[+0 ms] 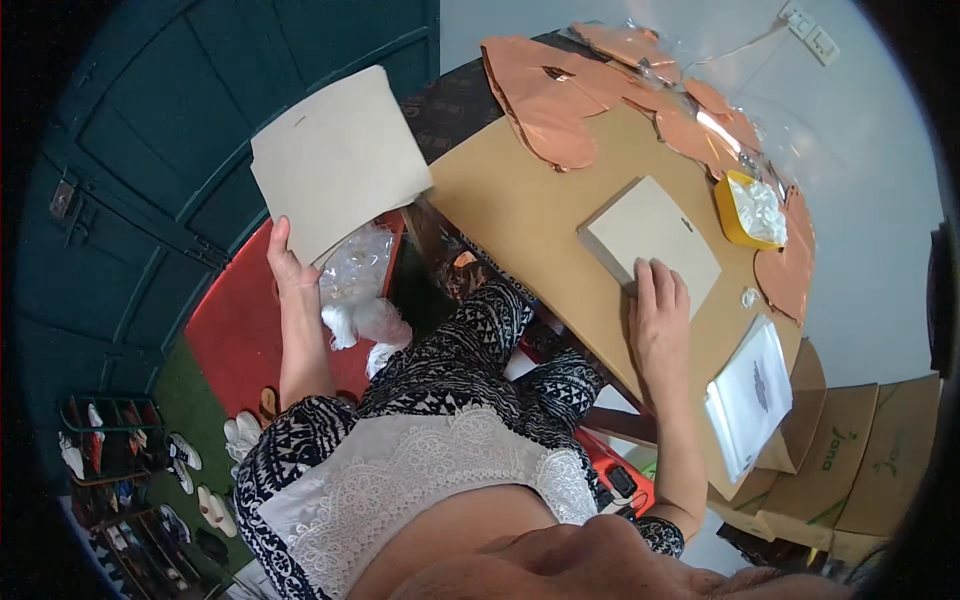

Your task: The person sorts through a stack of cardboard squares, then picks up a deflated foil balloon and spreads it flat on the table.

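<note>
My left hand (290,264) grips the lower edge of a few beige card sheets (340,160), held up to the left of the table. A small slot is cut near one edge of the top sheet. On the tabletop lies a neat stack of beige cards (655,235), also with a slot near its far-right edge. My right hand (662,290) rests on that stack's near edge, fingers lying on top and nothing lifted in them. Past the stack stands a yellow tub (735,218) of white strings, and a small white string loop (750,298) lies below it.
Copper-coloured shaped cutouts (550,100) and clear plastic cover the table's far side. White printed sheets (750,400) lie at the right edge. Cardboard boxes (850,460) stand right of the table. A red surface (235,320) bears bagged white material. Shoe racks (110,440) stand lower left.
</note>
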`<state>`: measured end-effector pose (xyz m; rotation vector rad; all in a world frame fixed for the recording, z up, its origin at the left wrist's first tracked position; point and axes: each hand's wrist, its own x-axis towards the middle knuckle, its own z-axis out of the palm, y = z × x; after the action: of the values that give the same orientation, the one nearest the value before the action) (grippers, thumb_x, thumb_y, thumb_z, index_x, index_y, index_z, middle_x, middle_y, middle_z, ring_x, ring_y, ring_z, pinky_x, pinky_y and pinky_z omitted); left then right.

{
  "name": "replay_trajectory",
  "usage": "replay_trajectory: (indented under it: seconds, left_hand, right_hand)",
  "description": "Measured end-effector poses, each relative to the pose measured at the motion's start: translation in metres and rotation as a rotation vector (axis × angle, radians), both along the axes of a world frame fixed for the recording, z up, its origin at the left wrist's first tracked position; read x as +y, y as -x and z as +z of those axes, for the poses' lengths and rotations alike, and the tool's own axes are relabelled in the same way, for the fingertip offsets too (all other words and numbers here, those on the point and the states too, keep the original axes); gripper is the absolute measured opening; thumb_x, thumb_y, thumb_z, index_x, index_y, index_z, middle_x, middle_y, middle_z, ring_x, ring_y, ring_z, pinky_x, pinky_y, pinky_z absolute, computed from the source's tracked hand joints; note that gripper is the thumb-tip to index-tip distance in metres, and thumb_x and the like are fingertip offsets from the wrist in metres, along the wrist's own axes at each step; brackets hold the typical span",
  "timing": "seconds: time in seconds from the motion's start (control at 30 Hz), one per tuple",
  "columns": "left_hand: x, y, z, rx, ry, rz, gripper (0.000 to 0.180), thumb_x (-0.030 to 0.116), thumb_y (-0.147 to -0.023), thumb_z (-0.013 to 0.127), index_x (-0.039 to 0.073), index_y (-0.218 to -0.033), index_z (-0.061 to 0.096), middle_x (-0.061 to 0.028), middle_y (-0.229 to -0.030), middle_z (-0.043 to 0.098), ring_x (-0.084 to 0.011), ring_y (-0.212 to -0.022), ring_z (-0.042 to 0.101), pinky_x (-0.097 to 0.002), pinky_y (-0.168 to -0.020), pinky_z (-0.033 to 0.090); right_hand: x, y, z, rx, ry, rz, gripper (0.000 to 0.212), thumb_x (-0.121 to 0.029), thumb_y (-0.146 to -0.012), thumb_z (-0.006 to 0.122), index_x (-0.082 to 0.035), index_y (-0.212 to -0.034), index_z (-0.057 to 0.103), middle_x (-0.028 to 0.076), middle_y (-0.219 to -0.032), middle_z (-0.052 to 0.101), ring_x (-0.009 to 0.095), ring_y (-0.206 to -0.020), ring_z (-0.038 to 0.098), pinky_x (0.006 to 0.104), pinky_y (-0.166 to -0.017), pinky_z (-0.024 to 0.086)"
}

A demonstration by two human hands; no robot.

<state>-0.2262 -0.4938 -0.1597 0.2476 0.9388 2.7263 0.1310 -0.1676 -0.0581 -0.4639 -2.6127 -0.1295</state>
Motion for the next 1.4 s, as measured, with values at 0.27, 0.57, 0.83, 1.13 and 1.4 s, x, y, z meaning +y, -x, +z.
replay_trajectory:
  seconds: [0.27,0.57,0.83,1.13,1.4]
  left_hand:
    - [0.068,-0.048,0.061,0.213,0.078,-0.123,0.071,0.029,-0.068,0.071,-0.003,-0.126,0.044,-0.0113,-0.114,0.058,-0.0234,-0.103,0.057,-0.0339,-0.089,0.047]
    - [0.168,-0.122,0.107,0.443,0.203,-0.702,0.077,0.026,-0.064,0.073,-0.003,-0.128,0.041,-0.0079,-0.111,0.057,-0.0163,-0.1,0.056,-0.0304,-0.089,0.046]
    - [0.233,-0.147,0.102,0.849,0.198,-1.02,0.076,0.004,-0.071,0.069,-0.002,-0.135,0.029,-0.0079,-0.124,0.048,-0.0156,-0.115,0.046,-0.0302,-0.097,0.038]
    - [0.237,-0.163,0.092,1.111,0.613,-0.803,0.086,0.017,-0.066,0.076,-0.004,-0.134,0.027,-0.0155,-0.125,0.045,-0.0214,-0.117,0.044,-0.0349,-0.1,0.035]
    - [0.221,-0.186,0.083,1.026,0.514,-0.59,0.103,0.026,-0.058,0.084,-0.003,-0.135,0.022,-0.0197,-0.126,0.042,-0.0283,-0.12,0.042,-0.0397,-0.101,0.034]
  right_hand:
    - [0.041,0.01,-0.005,0.107,-0.011,-0.027,0.054,-0.005,-0.077,0.062,0.0,-0.127,0.042,0.018,-0.121,0.049,0.035,-0.109,0.047,0.0426,-0.094,0.04]
    - [0.003,-0.007,0.029,0.751,1.468,0.442,0.095,-0.051,-0.073,0.072,0.004,-0.138,0.03,0.009,-0.117,0.052,0.018,-0.106,0.051,0.0271,-0.085,0.041]
    - [-0.005,-0.068,0.019,0.779,1.17,-0.019,0.07,-0.039,-0.076,0.074,0.001,-0.122,0.04,0.008,-0.111,0.052,0.017,-0.1,0.052,0.0316,-0.086,0.043]
    - [-0.006,-0.087,-0.005,0.783,1.073,-0.081,0.088,-0.045,-0.068,0.079,0.001,-0.128,0.035,0.01,-0.119,0.048,0.021,-0.11,0.047,0.0355,-0.095,0.038]
    - [-0.01,-0.087,-0.012,0.848,1.058,0.012,0.11,-0.057,-0.056,0.081,0.002,-0.133,0.031,0.012,-0.123,0.046,0.023,-0.116,0.044,0.0367,-0.098,0.036]
